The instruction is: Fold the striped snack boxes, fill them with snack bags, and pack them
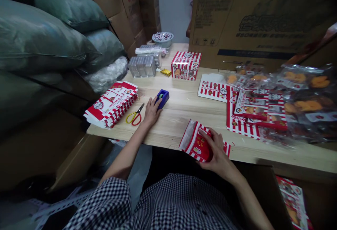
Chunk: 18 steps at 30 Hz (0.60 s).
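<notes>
My left hand (151,110) rests on a small blue tape dispenser (164,100), its fingers gripping the near side. Just left of that hand lie scissors (136,115) with one yellow and one red handle. At the table's front edge my right hand (216,149) grips a red and white striped carton (196,142), tilted, with its end flaps facing left. The palm hides part of the carton. Further left is a stack of flat printed cartons (112,105). A closed striped box (186,66) stands at the back of the table.
Clear plastic containers (142,66), a yellow packet (165,72) and a filled bowl (162,39) stand at the back. Bagged orange pieces (302,105) and flat cartons (252,110) cover the right side. A large cardboard box (252,19) rises behind; sacks (42,33) are piled left.
</notes>
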Motion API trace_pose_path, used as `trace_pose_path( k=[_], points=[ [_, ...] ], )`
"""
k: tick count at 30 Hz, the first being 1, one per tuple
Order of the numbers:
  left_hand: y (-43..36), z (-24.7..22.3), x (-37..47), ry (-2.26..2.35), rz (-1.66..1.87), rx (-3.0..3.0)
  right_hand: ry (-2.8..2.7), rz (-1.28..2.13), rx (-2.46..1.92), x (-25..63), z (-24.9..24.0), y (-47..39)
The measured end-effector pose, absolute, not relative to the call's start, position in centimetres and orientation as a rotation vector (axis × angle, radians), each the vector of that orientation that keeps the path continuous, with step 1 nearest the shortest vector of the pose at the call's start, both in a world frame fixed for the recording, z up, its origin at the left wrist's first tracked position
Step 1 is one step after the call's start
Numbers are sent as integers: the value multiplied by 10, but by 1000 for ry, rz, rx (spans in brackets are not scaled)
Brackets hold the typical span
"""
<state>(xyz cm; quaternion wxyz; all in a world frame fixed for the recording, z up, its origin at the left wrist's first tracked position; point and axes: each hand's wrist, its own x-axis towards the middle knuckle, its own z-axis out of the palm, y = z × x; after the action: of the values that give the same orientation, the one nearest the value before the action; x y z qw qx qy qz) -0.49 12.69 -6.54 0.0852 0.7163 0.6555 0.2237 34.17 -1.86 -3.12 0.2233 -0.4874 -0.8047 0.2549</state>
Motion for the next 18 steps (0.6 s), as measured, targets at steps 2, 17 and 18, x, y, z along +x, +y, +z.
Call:
trace_pose_path(
  k=[2, 17, 18],
  points=[
    [145, -66, -8, 2004, 644, 2110, -2248, 672, -1369, 340, -32, -20],
    [18, -32, 78, 1343, 669, 2176, -2395, 517, -1375, 325, -41, -14],
    [19, -37, 75, 1335, 670, 2147, -2401, 522, -1368, 324, -42, -16]
  ],
)
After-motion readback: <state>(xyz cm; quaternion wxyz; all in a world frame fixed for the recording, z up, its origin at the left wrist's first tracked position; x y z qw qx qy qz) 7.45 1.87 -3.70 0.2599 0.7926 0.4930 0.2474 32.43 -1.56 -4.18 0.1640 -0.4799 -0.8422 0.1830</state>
